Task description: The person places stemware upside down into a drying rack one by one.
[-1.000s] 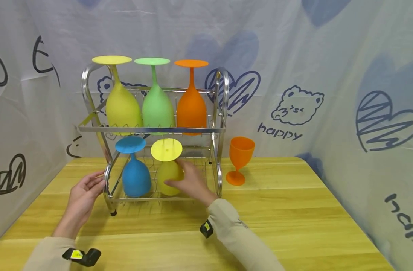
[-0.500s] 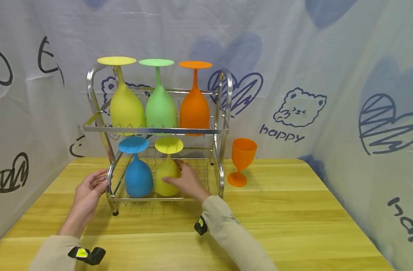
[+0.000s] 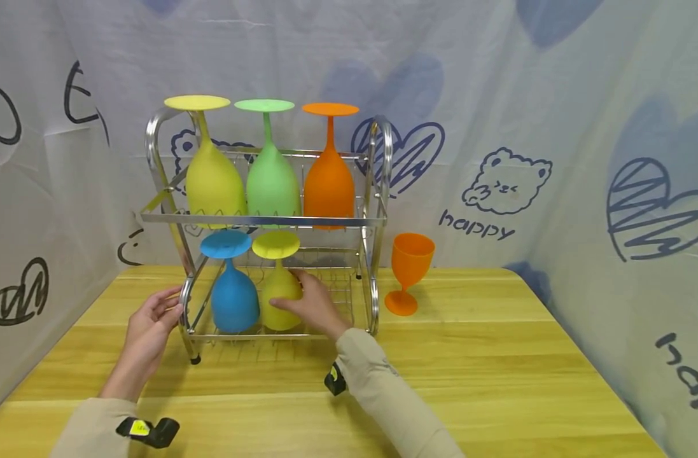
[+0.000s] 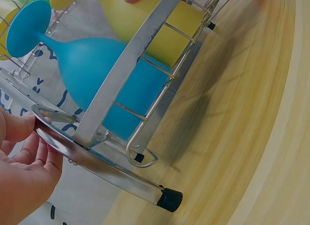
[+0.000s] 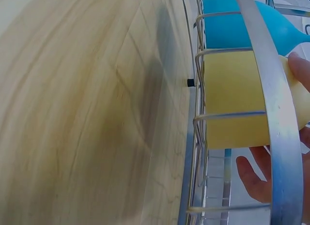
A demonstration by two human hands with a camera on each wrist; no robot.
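Note:
A two-tier metal dish rack (image 3: 268,221) stands on the wooden table. My left hand (image 3: 148,327) pinches its left upright between thumb and fingers, close up in the left wrist view. On the lower tier, my right hand (image 3: 317,308) holds the bowl of an upside-down yellow goblet (image 3: 277,319), thumb in front and fingers round its right side. That goblet stands upright on its rim, its bowl right beside an upside-down blue goblet (image 3: 234,302). In the right wrist view, the front rail crosses the yellow bowl (image 5: 232,99) and partly hides my fingers.
Upside-down yellow (image 3: 214,184), green (image 3: 272,181) and orange (image 3: 329,184) goblets line the upper tier. Another orange goblet (image 3: 410,261) stands upright on the table (image 3: 497,356), right of the rack. A patterned white curtain (image 3: 497,95) encloses the back and sides.
The lower yellow goblet has shifted left towards the blue one and tipped from leaning forward to upright. My right hand has moved left with it; my left hand stays on the rack.

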